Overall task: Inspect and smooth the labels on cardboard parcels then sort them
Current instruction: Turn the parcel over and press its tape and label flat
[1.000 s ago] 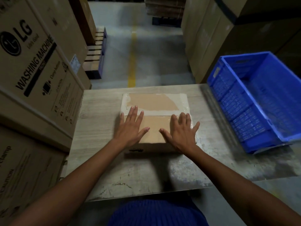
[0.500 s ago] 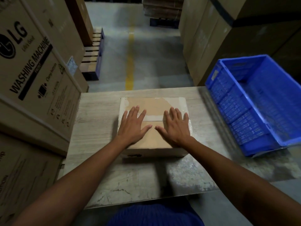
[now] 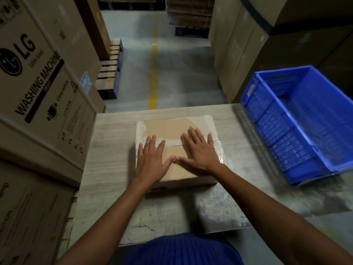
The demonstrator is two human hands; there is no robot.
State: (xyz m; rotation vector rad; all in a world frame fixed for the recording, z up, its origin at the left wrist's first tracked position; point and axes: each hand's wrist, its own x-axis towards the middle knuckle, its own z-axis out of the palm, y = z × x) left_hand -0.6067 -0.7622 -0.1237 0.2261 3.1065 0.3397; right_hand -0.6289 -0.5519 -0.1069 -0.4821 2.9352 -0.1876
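Both my left hand (image 3: 150, 161) and right hand (image 3: 200, 152) press flat, fingers straight, on the parcel (image 3: 172, 129) at the table (image 3: 108, 150) middle; pushing unevenly could crease its loose tape (image 3: 219, 152).

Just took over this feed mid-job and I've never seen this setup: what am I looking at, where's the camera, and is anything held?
There is no machine: a person works bare-handed, and the single picture comes from a camera worn on the head, looking down. The left hand and right hand lie flat, fingers straight, on top of a cardboard parcel on a table, thumbs close together. Nothing is gripped. A blue crate stands at the table's right end; a washing machine box is stacked on the left.
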